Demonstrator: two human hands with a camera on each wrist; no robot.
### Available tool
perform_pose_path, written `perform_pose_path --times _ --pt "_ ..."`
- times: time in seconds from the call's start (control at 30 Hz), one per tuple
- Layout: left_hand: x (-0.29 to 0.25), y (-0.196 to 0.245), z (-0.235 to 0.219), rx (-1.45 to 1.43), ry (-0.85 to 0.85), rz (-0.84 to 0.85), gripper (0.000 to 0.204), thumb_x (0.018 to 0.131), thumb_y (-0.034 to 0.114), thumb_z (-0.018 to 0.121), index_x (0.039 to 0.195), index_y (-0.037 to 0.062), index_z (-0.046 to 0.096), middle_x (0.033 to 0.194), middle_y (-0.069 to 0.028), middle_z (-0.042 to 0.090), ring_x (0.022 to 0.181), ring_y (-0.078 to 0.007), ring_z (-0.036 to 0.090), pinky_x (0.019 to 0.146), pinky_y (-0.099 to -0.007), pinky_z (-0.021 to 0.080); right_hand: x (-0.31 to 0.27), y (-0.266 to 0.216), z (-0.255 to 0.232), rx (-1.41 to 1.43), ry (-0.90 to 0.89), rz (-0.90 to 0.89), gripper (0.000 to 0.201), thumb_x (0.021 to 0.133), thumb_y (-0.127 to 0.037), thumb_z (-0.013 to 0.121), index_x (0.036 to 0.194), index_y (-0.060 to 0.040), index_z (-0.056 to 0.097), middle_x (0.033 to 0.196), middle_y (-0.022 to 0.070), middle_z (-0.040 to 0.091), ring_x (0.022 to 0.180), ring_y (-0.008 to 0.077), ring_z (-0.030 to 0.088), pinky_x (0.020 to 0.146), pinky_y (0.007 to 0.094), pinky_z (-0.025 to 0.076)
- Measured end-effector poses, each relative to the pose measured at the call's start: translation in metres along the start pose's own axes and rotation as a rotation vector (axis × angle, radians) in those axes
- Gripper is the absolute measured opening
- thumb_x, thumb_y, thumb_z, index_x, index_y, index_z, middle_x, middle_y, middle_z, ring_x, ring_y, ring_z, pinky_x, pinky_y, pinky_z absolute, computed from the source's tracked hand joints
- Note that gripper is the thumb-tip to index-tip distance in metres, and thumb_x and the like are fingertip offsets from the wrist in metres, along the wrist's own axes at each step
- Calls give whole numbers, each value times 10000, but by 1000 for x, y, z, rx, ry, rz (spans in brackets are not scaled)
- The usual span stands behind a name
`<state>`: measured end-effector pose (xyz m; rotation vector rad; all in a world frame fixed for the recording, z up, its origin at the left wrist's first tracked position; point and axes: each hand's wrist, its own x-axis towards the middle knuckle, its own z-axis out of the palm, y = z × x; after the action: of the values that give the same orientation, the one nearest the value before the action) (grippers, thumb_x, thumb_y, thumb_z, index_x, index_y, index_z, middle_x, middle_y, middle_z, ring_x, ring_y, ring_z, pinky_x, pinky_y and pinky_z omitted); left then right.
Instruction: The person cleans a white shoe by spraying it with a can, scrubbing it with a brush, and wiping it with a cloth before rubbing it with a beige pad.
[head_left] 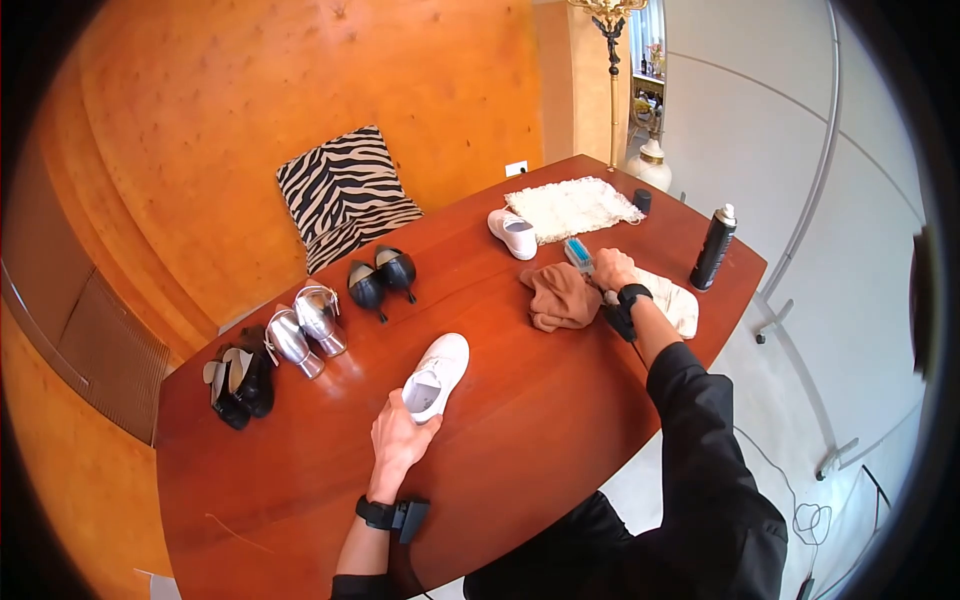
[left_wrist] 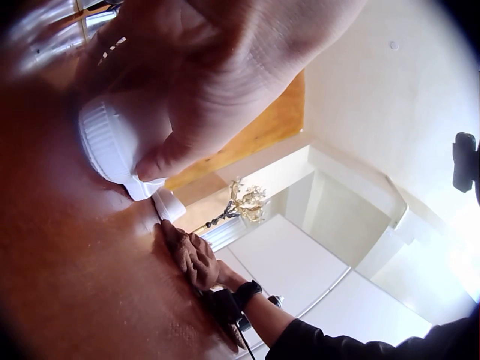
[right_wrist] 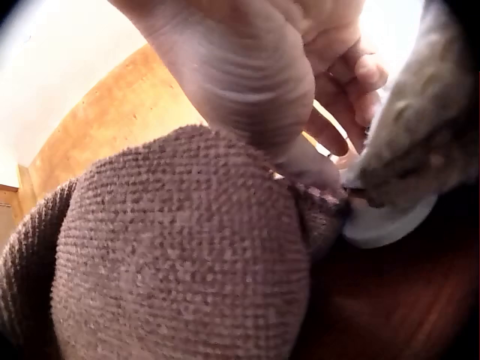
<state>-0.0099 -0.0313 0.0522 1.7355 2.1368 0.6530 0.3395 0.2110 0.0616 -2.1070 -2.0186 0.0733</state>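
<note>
A white lace-up shoe [head_left: 447,362] rests on the wooden table, toe pointing away. My left hand [head_left: 398,436] grips it by the heel, and the left wrist view shows the thumb [left_wrist: 161,157] pressed along its side. Over at the right, my right hand [head_left: 614,268] reaches down between a crumpled brown cloth [head_left: 562,298] and a cream cloth [head_left: 674,304]. A brush with blue bristles [head_left: 577,252] lies just beyond its fingers. In the right wrist view the fingers are bent near a round white edge [right_wrist: 390,225]; I cannot tell whether they hold anything.
The other white shoe [head_left: 513,236] sits by a white textured cloth [head_left: 575,207]. A black spray can [head_left: 713,252] stands near the right edge, its black cap [head_left: 642,201] apart. Black heels [head_left: 395,268], silver heels [head_left: 320,318] and black shoes [head_left: 250,380] line the far left side.
</note>
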Motion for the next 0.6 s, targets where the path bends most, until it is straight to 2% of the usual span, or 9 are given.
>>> perform_pose_path --times 0.2,0.37,0.43,0.5,0.57,0.6 --pt "1 -1 -1 7 -9 -7 599 697 313 713 1110 -41 462 1053 -235 597 941 -380 594 802 -438 477 18 -4 16 5 -36 108 299 744 -259 646 946 -41 676 1004 202 642 977 334 614 822 392 495" --pt "0 0 -1 -7 9 11 599 695 312 715 1108 -41 462 1059 -236 593 944 -378 594 804 -435 478 6 -8 -2 136 -135 204 353 755 -282 638 1010 -39 662 1084 164 631 1032 298 601 872 372 475" --pt "-1 0 -2 -5 8 8 596 695 310 715 1105 -42 463 1060 -236 592 944 -377 595 804 -434 479 10 -1 -2 169 -100 286 339 755 -273 634 1001 -41 667 1084 176 628 1038 307 597 873 381 473" --pt "0 0 -3 -10 -9 8 586 695 304 716 1095 -44 465 1062 -237 590 940 -376 597 799 -432 483 12 4 -2 174 -58 279 347 770 -286 607 999 -32 663 1064 189 631 1032 321 596 865 394 476" --pt "0 0 -3 -10 -11 7 583 696 306 714 1092 -43 466 1059 -238 591 938 -376 598 796 -432 484 -3 -6 -23 218 55 269 367 788 -296 572 1010 -15 652 1033 210 633 1003 346 602 838 410 485" --pt "0 0 -3 -6 -16 12 580 696 307 713 1088 -43 467 1055 -239 592 935 -377 600 793 -432 486 9 6 -10 233 140 225 364 808 -311 540 962 3 641 958 227 642 938 369 617 797 426 495"
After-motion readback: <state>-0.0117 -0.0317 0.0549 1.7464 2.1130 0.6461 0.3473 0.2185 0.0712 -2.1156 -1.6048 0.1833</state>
